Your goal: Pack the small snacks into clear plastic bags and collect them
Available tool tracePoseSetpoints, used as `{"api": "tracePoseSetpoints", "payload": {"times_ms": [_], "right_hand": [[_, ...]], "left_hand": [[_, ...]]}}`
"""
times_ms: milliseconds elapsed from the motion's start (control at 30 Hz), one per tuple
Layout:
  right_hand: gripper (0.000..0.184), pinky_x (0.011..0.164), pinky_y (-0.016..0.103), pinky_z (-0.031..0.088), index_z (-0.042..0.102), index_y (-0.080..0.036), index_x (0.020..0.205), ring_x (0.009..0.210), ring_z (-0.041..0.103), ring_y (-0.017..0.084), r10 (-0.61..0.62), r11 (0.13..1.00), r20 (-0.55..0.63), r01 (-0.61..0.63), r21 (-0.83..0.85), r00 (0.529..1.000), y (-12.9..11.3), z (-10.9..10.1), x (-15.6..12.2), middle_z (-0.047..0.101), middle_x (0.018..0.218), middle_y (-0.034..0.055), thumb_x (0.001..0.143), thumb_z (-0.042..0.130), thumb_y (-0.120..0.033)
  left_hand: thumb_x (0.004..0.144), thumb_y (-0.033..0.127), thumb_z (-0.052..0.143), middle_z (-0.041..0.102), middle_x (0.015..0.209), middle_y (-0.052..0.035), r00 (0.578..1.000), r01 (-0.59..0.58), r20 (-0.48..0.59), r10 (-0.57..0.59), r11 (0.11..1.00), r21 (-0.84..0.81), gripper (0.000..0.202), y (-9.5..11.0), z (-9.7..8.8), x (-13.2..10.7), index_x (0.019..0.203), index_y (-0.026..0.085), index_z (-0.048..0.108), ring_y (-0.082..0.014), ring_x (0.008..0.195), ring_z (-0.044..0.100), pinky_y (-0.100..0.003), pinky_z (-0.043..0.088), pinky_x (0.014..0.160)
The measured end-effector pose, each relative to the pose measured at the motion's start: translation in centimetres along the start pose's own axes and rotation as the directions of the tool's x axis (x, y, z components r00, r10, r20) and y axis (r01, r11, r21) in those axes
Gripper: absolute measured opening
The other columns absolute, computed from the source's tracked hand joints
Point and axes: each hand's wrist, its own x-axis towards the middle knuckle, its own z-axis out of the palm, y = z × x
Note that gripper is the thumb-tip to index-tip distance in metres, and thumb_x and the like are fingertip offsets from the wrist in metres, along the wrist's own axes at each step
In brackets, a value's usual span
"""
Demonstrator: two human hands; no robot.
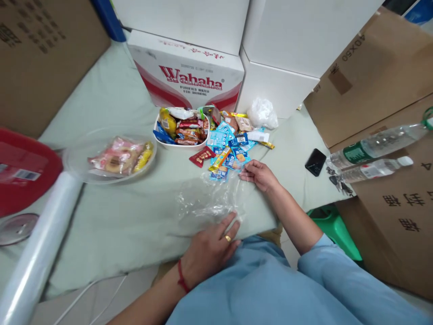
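Note:
A clear plastic bag [206, 201] lies crumpled on the pale green cloth [118, 221] near the front edge. My left hand [211, 246], with a ring and a red wrist string, lies flat on the bag's near edge, fingers stretched out. My right hand [259, 174] rests at the bag's far right corner, fingers curled and touching the plastic beside a pile of small snack packets [230, 144]. A white bowl [181, 131] full of wrapped snacks stands behind the pile.
A clear plate [76, 169] with wrapped cakes sits at left, beside a red lid [23, 169] and a roll of plastic film [40, 248]. A Wahaha carton [189, 72] and white boxes stand behind. A black phone [315, 161], keys and two water bottles [375, 146] lie right.

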Motion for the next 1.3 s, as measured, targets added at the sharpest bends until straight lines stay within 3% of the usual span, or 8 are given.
{"api": "tracePoseSetpoints", "payload": {"times_ms": [167,400,533,600,700,900,1133,1300], "right_hand": [[0.038,0.065,0.023,0.064,0.061,-0.020,0.082,0.070,0.075,0.014,-0.060,0.997,0.006,0.060,-0.050,0.998,0.6,0.5,-0.7,0.073,0.077,-0.0009,0.074,0.090,-0.043],[0.048,0.047,0.020,0.052,0.058,-0.022,0.083,0.055,0.068,0.012,-0.135,0.979,-0.022,0.130,-0.159,0.991,0.2,0.2,-0.2,0.072,0.075,-0.0032,0.069,0.088,-0.057],[0.043,0.037,0.019,0.030,0.059,-0.023,0.081,0.038,0.043,0.007,-0.237,0.931,0.008,0.230,-0.282,0.971,0.4,0.9,-0.1,0.059,0.054,-0.0070,0.077,0.079,-0.061],[0.041,0.038,0.020,0.026,0.059,-0.023,0.081,0.037,0.038,0.007,-0.258,0.917,0.024,0.253,-0.308,0.966,0.6,1.4,-0.1,0.053,0.049,-0.0084,0.081,0.076,-0.060],[0.040,0.039,0.022,0.026,0.057,-0.024,0.081,0.039,0.039,0.008,-0.266,0.915,0.033,0.263,-0.305,0.963,0.8,1.6,0.0,0.061,0.057,-0.0059,0.081,0.075,-0.060],[0.042,0.035,0.020,0.026,0.056,-0.024,0.082,0.038,0.039,0.006,-0.237,0.936,0.020,0.234,-0.263,0.971,0.5,0.5,0.8,0.072,0.070,-0.0026,0.076,0.078,-0.059],[0.041,0.034,0.018,0.028,0.056,-0.024,0.081,0.038,0.040,0.006,-0.201,0.952,0.026,0.201,-0.232,0.979,-0.3,0.3,1.0,0.073,0.070,-0.0026,0.074,0.081,-0.056],[0.040,0.034,0.018,0.029,0.058,-0.023,0.081,0.039,0.041,0.006,-0.199,0.944,0.056,0.207,-0.256,0.978,-0.6,-0.3,1.1,0.072,0.068,-0.0027,0.074,0.081,-0.055]], "left_hand": [[0.106,0.029,0.046,0.079,0.124,-0.0075,0.929,0.362,-0.011,-0.369,0.917,-0.168,0.035,-0.4,-2.3,0.1,0.136,0.021,0.063,-0.0195,0.110,0.077,-0.029,0.065,0.085],[0.101,0.029,0.055,0.082,0.110,0.0072,0.915,0.363,0.326,-0.236,0.834,-0.416,0.036,-1.1,-8.0,-1.6,0.130,0.042,0.071,-0.0167,0.087,0.080,-0.026,0.065,0.073],[0.103,0.031,0.050,0.081,0.103,0.0002,0.855,0.509,0.055,-0.516,0.815,-0.277,0.030,-2.6,-9.2,1.4,0.122,0.034,0.073,-0.0198,0.085,0.076,-0.031,0.062,0.069],[0.101,0.037,0.057,0.078,0.117,-0.0072,0.909,0.392,-0.101,-0.405,0.911,-0.129,0.031,-3.3,-8.1,2.9,0.128,0.029,0.069,-0.0252,0.104,0.073,-0.041,0.061,0.089],[0.096,0.049,0.065,0.069,0.138,-0.0132,0.998,0.058,-0.022,-0.058,0.998,0.004,0.048,-3.7,-5.2,3.1,0.137,0.024,0.063,-0.0310,0.129,0.063,-0.053,0.048,0.113],[0.096,0.011,0.061,0.074,0.134,-0.0082,0.997,-0.062,0.051,0.055,0.986,0.154,0.024,-4.9,-1.2,-1.6,0.115,0.022,0.072,-0.0253,0.134,0.062,-0.044,0.043,0.117],[0.100,0.011,0.056,0.076,0.132,-0.0028,0.998,-0.048,0.055,0.042,0.993,0.108,0.026,-3.8,-2.6,-4.8,0.112,0.026,0.074,-0.0198,0.136,0.060,-0.040,0.041,0.120],[0.105,0.022,0.047,0.069,0.143,-0.0026,0.973,-0.030,0.230,0.023,0.999,0.026,0.038,-2.6,-6.0,-6.0,0.139,0.027,0.063,-0.0171,0.124,0.069,-0.029,0.056,0.103]]}}
